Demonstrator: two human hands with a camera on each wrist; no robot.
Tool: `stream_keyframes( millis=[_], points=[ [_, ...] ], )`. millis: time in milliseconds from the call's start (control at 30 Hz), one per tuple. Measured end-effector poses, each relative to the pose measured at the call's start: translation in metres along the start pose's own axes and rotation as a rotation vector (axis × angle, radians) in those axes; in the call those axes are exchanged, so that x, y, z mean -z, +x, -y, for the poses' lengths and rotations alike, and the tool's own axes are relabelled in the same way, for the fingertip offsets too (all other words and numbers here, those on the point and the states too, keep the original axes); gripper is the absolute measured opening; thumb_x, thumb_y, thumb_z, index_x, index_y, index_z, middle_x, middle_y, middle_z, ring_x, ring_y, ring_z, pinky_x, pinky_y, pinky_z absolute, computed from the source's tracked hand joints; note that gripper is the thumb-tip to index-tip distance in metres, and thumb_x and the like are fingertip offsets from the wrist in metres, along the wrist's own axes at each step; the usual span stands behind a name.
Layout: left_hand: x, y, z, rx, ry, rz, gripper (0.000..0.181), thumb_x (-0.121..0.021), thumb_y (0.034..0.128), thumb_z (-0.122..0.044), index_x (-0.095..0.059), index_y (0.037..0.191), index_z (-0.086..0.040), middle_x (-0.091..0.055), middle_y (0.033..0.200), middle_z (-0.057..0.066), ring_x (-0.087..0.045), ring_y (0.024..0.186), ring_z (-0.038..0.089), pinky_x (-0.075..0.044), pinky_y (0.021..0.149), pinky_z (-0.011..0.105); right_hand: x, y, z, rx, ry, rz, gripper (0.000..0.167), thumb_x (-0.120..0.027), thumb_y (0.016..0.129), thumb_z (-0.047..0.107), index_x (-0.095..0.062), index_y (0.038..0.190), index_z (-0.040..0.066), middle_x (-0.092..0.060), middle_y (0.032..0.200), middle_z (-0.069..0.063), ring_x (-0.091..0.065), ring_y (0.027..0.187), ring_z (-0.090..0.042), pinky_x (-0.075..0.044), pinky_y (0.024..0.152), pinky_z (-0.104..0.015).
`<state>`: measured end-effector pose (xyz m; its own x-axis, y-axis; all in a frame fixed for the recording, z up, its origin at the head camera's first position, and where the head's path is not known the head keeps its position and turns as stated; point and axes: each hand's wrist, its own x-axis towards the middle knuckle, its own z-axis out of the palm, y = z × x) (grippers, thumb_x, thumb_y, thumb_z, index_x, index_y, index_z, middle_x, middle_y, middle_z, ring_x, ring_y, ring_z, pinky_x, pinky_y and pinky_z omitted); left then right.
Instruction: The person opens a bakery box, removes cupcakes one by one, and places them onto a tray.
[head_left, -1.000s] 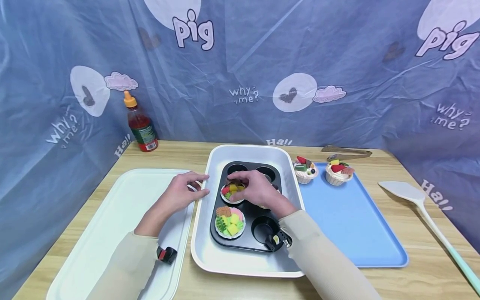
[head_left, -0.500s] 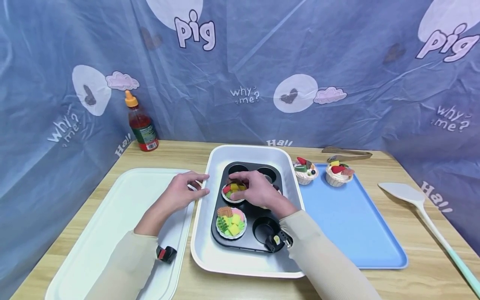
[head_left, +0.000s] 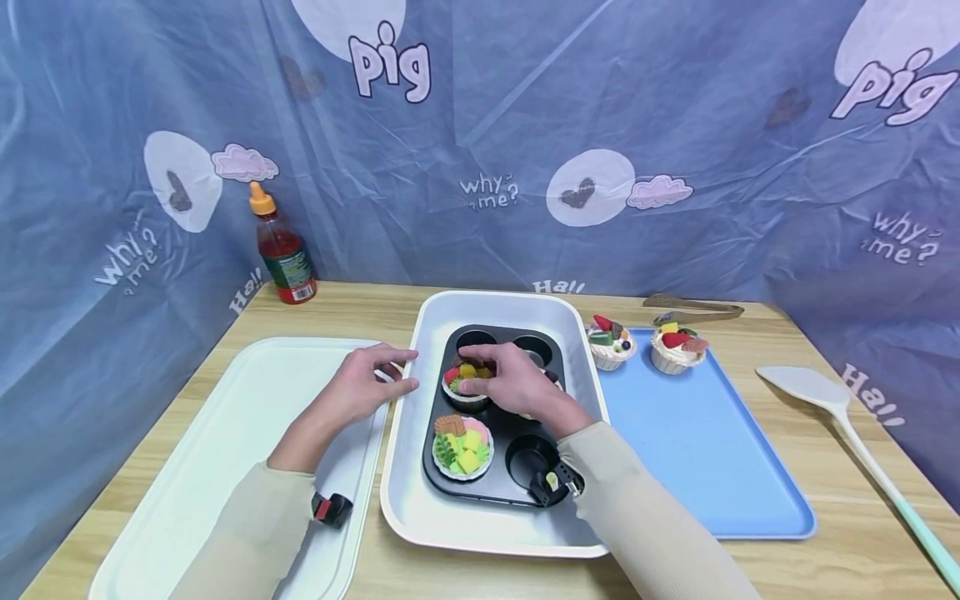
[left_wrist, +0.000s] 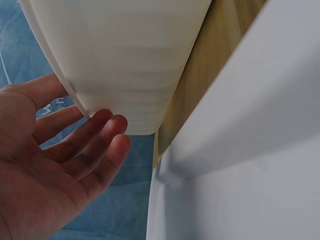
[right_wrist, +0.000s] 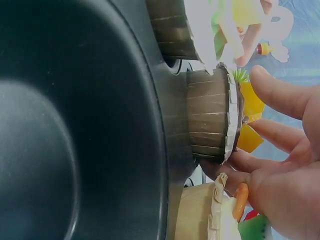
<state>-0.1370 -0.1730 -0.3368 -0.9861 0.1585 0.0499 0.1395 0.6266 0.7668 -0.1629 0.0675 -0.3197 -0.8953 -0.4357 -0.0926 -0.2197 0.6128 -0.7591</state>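
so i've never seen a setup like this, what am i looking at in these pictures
No machine here: a person works with a bare left hand and right hand. The wide view comes from a camera on the head, the other two from one on each wrist. On the wood-grain table stand a flat white rectangular tray, a deep white rectangular bin around a black muffin tin, and a flat blue tray bearing two cream-topped cupcakes. Around them are a red sauce bottle, bronze-coloured tongs and a long white-and-mint spatula. The left hand grips the bin's rim; the right hand has its fingers round a brown-wrapped cupcake topped with yellow pieces, at the tin.
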Motion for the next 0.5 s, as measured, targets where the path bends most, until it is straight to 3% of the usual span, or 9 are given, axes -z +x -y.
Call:
stream_keyframes(
  millis=[267, 500],
  points=[
    [-0.0001, 0.0009, -0.0005, 0.015, 0.010, 0.004, 0.041, -0.075, 0.0907, -0.015, -0.068, 0.131, -0.006, -0.069, 0.119, 0.012, -0.066, 0.097, 0.022, -0.053, 0.079, 0.033, 0.0007, 0.0011, 0.0001, -0.007, 0.022, -0.017, 0.049, -0.074, 0.092, 0.023, -0.062, 0.139, 0.014, -0.067, 0.132, -0.006, -0.061, 0.115, -0.022, -0.048, 0.103, -0.042],
    [-0.0006, 0.0019, -0.0004, 0.021, 0.014, 0.012, 0.042, -0.075, 0.0916, -0.017, -0.067, 0.131, -0.007, -0.069, 0.121, 0.013, -0.065, 0.098, 0.022, -0.054, 0.079, 0.034, 0.0016, 0.0018, -0.0001, -0.033, 0.116, -0.050, 0.045, -0.073, 0.093, 0.022, -0.064, 0.137, 0.013, -0.069, 0.123, -0.006, -0.062, 0.103, -0.019, -0.052, 0.094, -0.038]
  ],
)
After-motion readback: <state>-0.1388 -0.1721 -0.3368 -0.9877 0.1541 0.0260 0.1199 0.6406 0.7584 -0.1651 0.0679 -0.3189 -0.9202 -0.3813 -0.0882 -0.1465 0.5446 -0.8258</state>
